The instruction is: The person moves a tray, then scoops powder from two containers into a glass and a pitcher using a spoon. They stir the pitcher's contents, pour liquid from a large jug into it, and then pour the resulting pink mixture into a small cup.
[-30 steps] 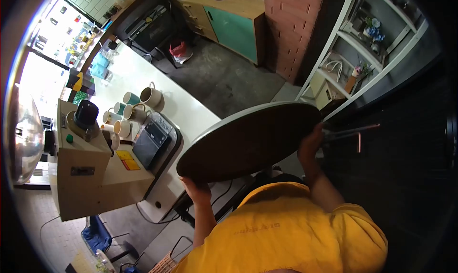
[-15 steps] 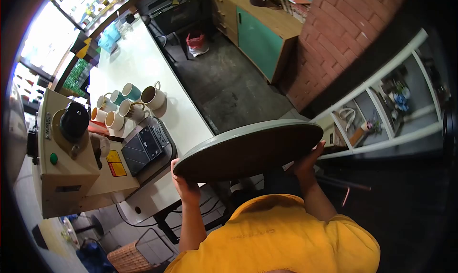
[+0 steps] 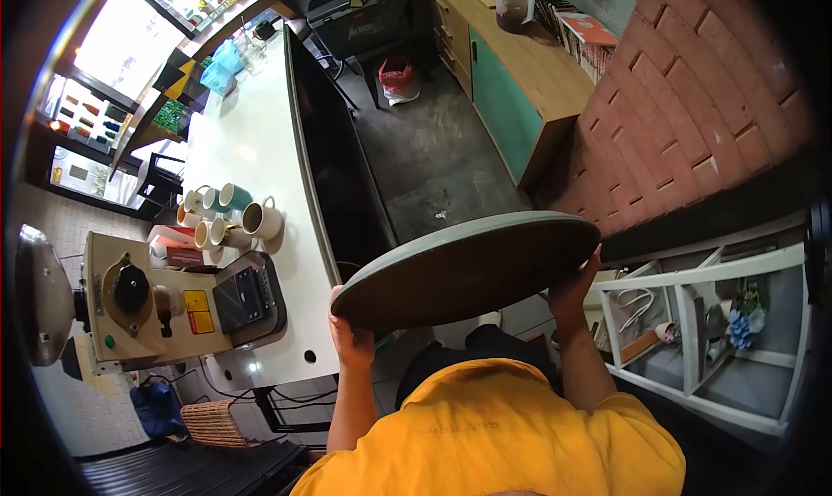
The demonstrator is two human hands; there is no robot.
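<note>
the person in the yellow shirt [image 3: 503,427] holds a big round board [image 3: 468,266] out in front of the chest, one hand at each side of its rim, likely because a disc this wide can only be steadied from opposite edges. the left hand [image 3: 351,336] curls tight around the near-left edge and the right hand [image 3: 572,288] clamps the right edge, fingers wrapped under; the board tilts, its dark underside showing. left of the board stands a long white counter [image 3: 260,158] carrying a beige machine [image 3: 165,305] and, farther along, a cluster of mugs [image 3: 230,219]. right of the board is a white shelf unit [image 3: 719,323]. beyond the board lie a grey concrete floor [image 3: 433,158], a brick wall [image 3: 693,97] and a teal-fronted cabinet [image 3: 507,97].
</note>
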